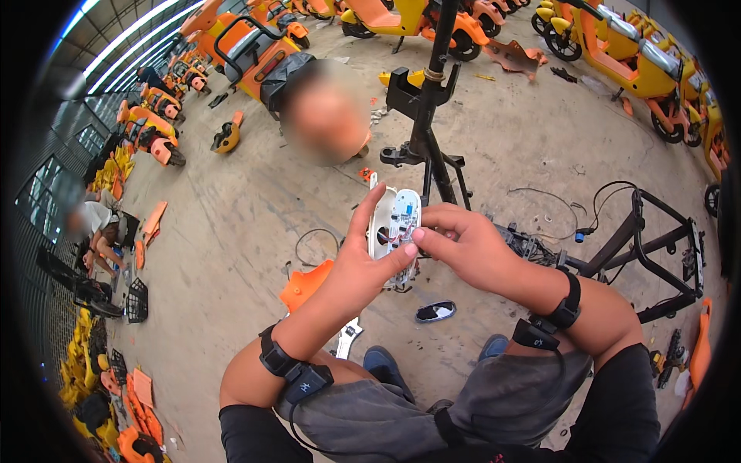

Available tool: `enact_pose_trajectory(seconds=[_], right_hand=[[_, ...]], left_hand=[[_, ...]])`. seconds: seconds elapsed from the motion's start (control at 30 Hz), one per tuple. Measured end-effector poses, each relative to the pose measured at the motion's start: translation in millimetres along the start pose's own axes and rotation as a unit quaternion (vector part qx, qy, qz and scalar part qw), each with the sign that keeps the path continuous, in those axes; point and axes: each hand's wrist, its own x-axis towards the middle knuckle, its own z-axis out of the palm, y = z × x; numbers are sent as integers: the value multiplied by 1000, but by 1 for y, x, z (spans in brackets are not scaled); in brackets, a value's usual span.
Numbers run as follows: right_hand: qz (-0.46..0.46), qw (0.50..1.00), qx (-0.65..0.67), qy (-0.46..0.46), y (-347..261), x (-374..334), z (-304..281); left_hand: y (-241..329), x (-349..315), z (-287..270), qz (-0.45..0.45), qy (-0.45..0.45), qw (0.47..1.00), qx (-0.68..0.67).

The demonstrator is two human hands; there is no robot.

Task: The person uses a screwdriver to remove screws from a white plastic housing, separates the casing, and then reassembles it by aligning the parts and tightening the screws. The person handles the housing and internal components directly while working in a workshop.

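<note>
Held up between my hands is a white oval plastic housing (377, 220), with a white circuit board (407, 207) carrying a blue connector and small parts along its right side. My left hand (369, 251) is closed around the housing, its thumb lying across the lower end of the board. From the right, my right hand (467, 241) pinches the board's edge, thumb on its face and fingers behind it. Thin wires show between housing and board near the thumbs. What the fingertips behind the board touch is hidden.
A black scooter frame (634, 243) lies at right, its upright black tube (426, 116) rising ahead of me. An orange panel (303, 287) and a dark oval piece (436, 311) are on the floor. Orange and yellow scooters (405, 17) line the back. Another person (99, 224) sits far left.
</note>
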Motion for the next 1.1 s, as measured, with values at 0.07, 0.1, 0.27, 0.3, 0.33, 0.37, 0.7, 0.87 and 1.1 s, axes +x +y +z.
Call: enact_pose_trajectory(seconds=[0.07,0.1,0.27,0.3,0.33,0.37,0.7,0.87,1.1], right_hand=[[15,997,76,-10,-5,-1,0],[21,993,114,-15,-7,0,-1],[140,965,209,-80,-2,5,-10],[147,963,205,-92,-4,6,-12],[147,960,215,-101,-3,6,-14],[145,957,225,-112,-3,5,-16],[153,965,215,-2,6,6,-14],[160,968,193,4,-3,4,-18],[160,972,171,-13,-2,3,-16]], left_hand=[[1,5,0,-32,-12,999,-11],[1,6,2,-37,-21,999,-22],[-15,12,1,-16,-58,998,25],[-16,13,1,-15,-65,997,29],[-16,14,2,-15,-72,997,33],[-14,14,4,-14,-77,996,38],[-15,16,7,19,2,999,43],[-17,17,4,-39,-27,999,-7],[-15,13,6,-54,-51,997,-15]])
